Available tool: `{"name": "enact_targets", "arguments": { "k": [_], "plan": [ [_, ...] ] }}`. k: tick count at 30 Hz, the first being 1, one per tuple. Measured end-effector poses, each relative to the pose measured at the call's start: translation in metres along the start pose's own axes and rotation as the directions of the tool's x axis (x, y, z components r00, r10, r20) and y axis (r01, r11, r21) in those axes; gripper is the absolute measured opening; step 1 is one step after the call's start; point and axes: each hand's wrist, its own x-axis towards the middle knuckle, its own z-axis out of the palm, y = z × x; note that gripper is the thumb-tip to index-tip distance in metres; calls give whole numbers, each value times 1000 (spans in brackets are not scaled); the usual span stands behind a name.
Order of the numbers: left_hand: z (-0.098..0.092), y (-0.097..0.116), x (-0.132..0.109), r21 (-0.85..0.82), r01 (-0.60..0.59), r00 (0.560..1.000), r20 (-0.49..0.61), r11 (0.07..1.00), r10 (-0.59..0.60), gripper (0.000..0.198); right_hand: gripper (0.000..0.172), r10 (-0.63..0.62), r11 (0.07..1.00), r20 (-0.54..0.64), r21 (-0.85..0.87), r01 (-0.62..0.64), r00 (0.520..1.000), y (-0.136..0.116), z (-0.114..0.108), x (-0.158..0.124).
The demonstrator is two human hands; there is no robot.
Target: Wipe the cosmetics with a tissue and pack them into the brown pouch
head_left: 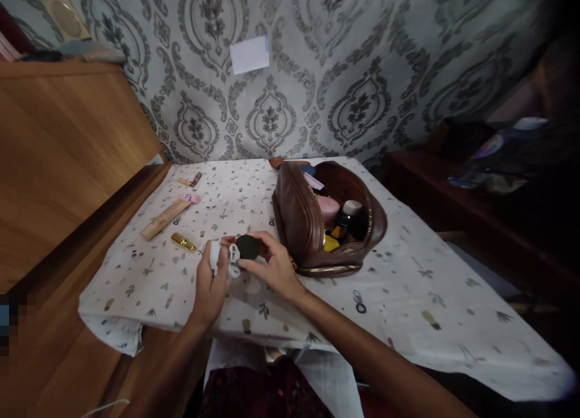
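My left hand [212, 280] is closed around a crumpled white tissue [225, 258] and presses it against a small round dark compact [248, 247]. My right hand [273, 267] grips that compact from the right side with fingers and thumb. Both hands hover just above the patterned white tablecloth [408, 285], near the front of the table. Right behind them sits an open brown cosmetic bag [299, 215] holding bottles, a pink jar and a yellow item.
On the cloth to the left lie a gold lipstick tube [183, 242], a long beige tube [165, 219], a pink item [193, 198] and a small dark stick [196, 179]. A wooden cabinet [63, 158] stands at the left, dark furniture at the right.
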Motion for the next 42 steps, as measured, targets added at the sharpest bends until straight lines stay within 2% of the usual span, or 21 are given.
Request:
{"name": "enact_targets", "arguments": {
  "k": [4,7,8,10,13,15,18,23,26,30,34,37,42],
  "plan": [
    [9,-10,0,-82,145,988,-31,986,-148,47,42,149,983,17,101,-150,989,1,0,2],
    [9,-18,0,-89,119,993,4,989,-119,48,46,220,956,46,187,-225,974,3,1,4],
    [9,-20,0,-77,70,997,28,995,-68,47,46,227,949,48,211,-232,973,5,1,4],
    [6,-23,0,-19,-100,991,88,995,102,47,44,226,940,34,254,-227,974,7,3,5],
    [3,-28,0,130,-393,908,211,910,362,62,44,279,903,23,334,-270,960,11,4,4],
    [1,-32,1,228,-499,857,271,836,438,75,48,359,858,40,378,-347,932,12,4,2],
    [0,-36,4,327,-546,833,306,771,460,73,50,435,802,88,414,-430,896,11,4,0],
    [0,-35,11,305,-552,829,305,776,469,56,42,406,803,112,430,-412,907,6,4,0],
    [1,-34,15,270,-523,844,296,808,447,52,42,414,788,128,446,-425,901,4,3,1],
    [0,-33,16,287,-435,889,288,854,356,50,44,396,802,120,438,-406,911,3,4,2],
    [-3,-28,16,312,-367,915,292,876,279,47,45,386,820,132,403,-405,913,6,3,3],
    [-6,-23,16,353,-282,937,300,892,178,40,45,394,826,146,378,-419,908,9,1,4],
    [-12,-14,17,405,-154,945,327,901,15,26,46,373,856,157,323,-404,915,10,-1,4]
  ]
}}
